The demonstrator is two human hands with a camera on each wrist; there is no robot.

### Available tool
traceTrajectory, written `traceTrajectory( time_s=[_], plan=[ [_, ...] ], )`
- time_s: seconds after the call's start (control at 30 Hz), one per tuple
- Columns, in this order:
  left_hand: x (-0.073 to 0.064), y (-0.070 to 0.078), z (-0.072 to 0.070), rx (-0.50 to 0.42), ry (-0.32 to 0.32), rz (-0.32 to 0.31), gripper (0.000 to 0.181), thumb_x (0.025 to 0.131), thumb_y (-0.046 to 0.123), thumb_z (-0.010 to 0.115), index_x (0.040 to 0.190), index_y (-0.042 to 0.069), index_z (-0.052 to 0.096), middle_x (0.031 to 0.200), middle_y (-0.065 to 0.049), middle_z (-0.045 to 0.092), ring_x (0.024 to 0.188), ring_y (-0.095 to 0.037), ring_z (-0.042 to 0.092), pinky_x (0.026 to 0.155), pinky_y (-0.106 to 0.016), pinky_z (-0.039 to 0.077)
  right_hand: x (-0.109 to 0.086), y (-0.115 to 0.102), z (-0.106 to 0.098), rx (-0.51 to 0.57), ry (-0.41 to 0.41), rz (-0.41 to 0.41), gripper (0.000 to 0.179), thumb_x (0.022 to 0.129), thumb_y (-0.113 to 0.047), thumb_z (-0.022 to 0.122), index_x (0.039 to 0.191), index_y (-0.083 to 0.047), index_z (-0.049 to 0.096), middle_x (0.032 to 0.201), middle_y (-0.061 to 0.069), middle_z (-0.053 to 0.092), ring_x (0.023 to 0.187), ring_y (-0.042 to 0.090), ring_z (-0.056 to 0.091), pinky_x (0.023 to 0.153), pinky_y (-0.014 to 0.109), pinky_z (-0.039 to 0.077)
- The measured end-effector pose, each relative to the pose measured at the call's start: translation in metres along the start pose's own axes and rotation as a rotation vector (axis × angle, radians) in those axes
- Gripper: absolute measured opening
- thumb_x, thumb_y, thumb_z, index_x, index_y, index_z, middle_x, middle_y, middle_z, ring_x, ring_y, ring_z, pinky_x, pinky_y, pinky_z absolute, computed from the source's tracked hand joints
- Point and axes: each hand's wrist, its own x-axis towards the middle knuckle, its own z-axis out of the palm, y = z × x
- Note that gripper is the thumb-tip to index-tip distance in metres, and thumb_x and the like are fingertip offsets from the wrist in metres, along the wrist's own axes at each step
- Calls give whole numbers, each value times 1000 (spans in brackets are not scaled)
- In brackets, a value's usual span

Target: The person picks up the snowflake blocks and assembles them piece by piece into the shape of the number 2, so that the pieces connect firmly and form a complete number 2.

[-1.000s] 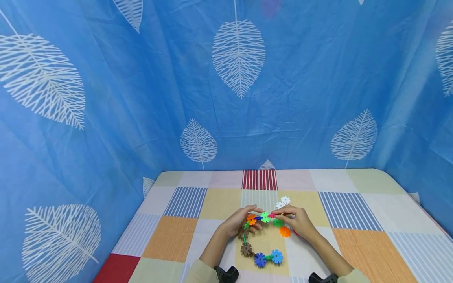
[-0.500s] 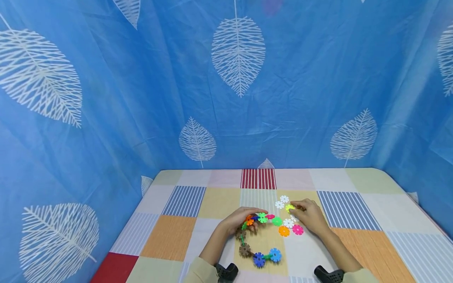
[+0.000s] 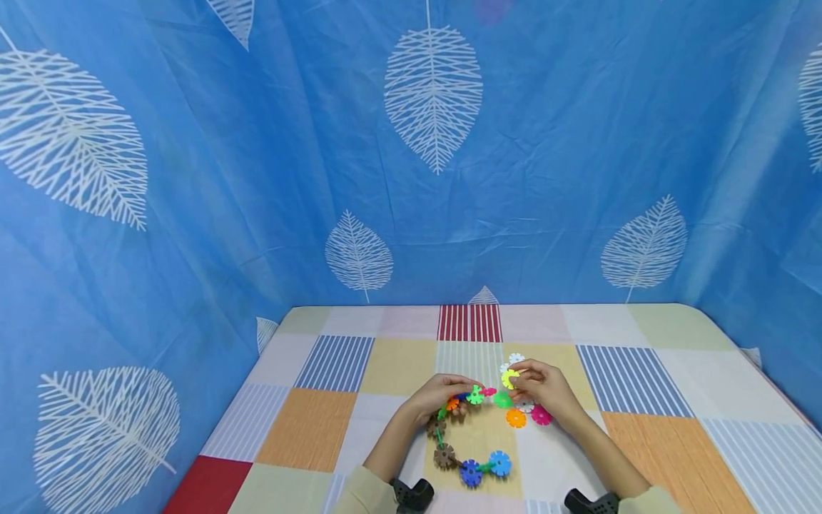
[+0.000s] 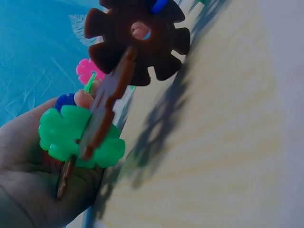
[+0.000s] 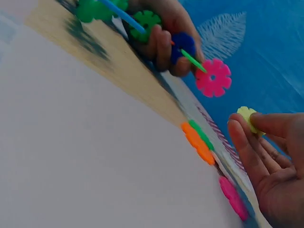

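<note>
A curved chain of notched plastic snowflake discs runs from a light blue disc (image 3: 499, 464) near me, through brown discs (image 3: 444, 456), up to a pink disc (image 5: 213, 78) at its far end. My left hand (image 3: 429, 398) grips the chain's upper part, with fingers around the dark blue disc (image 5: 183, 47) region. Between thumb and fingertips, my right hand (image 3: 547, 390) pinches a single yellow disc (image 3: 510, 378). In the right wrist view, that yellow disc is just apart from the chain's pink end. A green disc (image 4: 76, 135) of the chain lies against my left palm.
Loose discs lie on the checked cloth (image 3: 655, 450) below and beside my right hand: orange (image 3: 516, 417), pink (image 3: 541, 415), green (image 3: 503, 400) and several white ones (image 3: 516, 358). A blue leaf-patterned curtain (image 3: 526, 143) stands behind the table and along its sides.
My right hand has let go of the chain's pink end, gone right to take the yellow disc, and come back left with it. The left hand stays on the chain, nearly still.
</note>
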Motion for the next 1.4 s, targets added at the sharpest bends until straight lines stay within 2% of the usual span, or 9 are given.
traceTrajectory(
  time_s=[0.13, 0.27, 0.5, 0.73, 0.9, 1.0, 1.13, 1.27, 1.4],
  plan=[
    [0, 0, 1, -56, 25, -19, 27, 91, 21, 58, 106, 1, 68, 82, -7, 67, 48, -5, 53, 51, -18, 47, -1, -1, 7, 102, -52, 89, 35, 88, -10, 62, 109, 13, 44, 85, 26, 64, 71, 32, 67, 67, 38, 55],
    [1, 1, 2, -64, 37, -20, 27, 91, 17, 57, 106, -3, 67, 81, -8, 67, 45, -4, 52, 47, -16, 46, -3, -1, 11, 133, -66, 115, 31, 88, -7, 61, 103, 12, 42, 85, 24, 65, 74, 35, 66, 68, 39, 55],
    [0, 0, 3, -41, 46, -5, 27, 91, 18, 57, 106, -3, 67, 91, -11, 68, 48, -3, 53, 49, -15, 46, -5, -2, 16, 172, -108, 99, 25, 89, -5, 59, 96, 9, 40, 84, 25, 65, 77, 37, 66, 70, 41, 54],
    [-1, -1, 3, -99, 53, -9, 25, 91, 13, 58, 107, -5, 66, 68, -8, 64, 50, -5, 55, 48, -14, 46, -7, 1, 26, 211, -71, 102, 24, 89, -1, 58, 97, 10, 39, 87, 26, 64, 77, 36, 66, 71, 41, 54],
    [0, -2, 3, -110, 74, 1, 26, 91, 12, 58, 106, -7, 65, 70, -5, 65, 53, -4, 56, 49, -14, 47, -8, 0, 34, 204, -25, 89, 23, 88, 0, 59, 96, 10, 40, 86, 27, 65, 75, 36, 66, 69, 41, 54],
    [0, -2, 2, -118, 69, -6, 26, 91, 12, 58, 107, -7, 65, 72, -6, 65, 54, -4, 57, 51, -14, 48, -7, -2, 34, 179, -37, 68, 23, 88, 0, 59, 96, 11, 41, 86, 28, 65, 75, 37, 66, 68, 42, 54],
    [0, -1, 1, -150, 43, -14, 28, 91, 13, 57, 109, -7, 64, 78, -8, 66, 56, -5, 59, 52, -15, 50, -5, -7, 24, -4, -46, 4, 22, 89, -9, 61, 96, 10, 51, 80, 22, 66, 70, 33, 66, 65, 38, 55],
    [-1, -1, 0, -189, 12, -28, 28, 92, 15, 55, 110, -5, 63, 82, -10, 66, 57, -6, 59, 53, -16, 50, -4, -10, 11, -418, 1, -103, 17, 87, -21, 65, 93, -5, 67, 76, 2, 66, 66, 18, 61, 60, 26, 52],
    [-2, 0, -3, -230, -33, -48, 29, 93, 18, 53, 111, -2, 64, 81, -9, 66, 56, -7, 59, 55, -17, 51, -4, -7, 4, -713, -65, -201, 22, 79, -23, 73, 96, -9, 71, 86, -6, 60, 74, 13, 48, 62, 26, 43]
  ],
)
